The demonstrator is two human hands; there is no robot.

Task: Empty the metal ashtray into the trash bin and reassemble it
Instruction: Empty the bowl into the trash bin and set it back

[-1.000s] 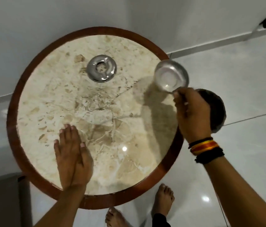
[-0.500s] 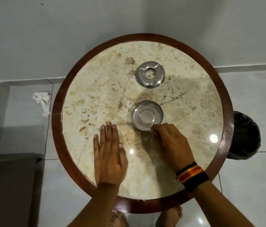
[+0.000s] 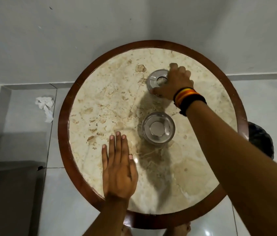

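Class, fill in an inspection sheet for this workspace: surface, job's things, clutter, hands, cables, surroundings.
Surface: round marble table with a wooden rim, bare apart from the ashtray parts.
Job's things: ashtray bowl upright, looks empty; ashtray lid lies apart, farther back.
Clutter: crumpled tissue on the floor.
Hands: right hand fingers around the lid; left hand flat on the table.
Cables: nothing seen.
Surroundings: dark trash bin beside the table, tiled floor, plain wall.

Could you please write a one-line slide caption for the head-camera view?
Right hand grasps the ashtray lid beside the empty ashtray bowl; left hand rests flat on the marble table.
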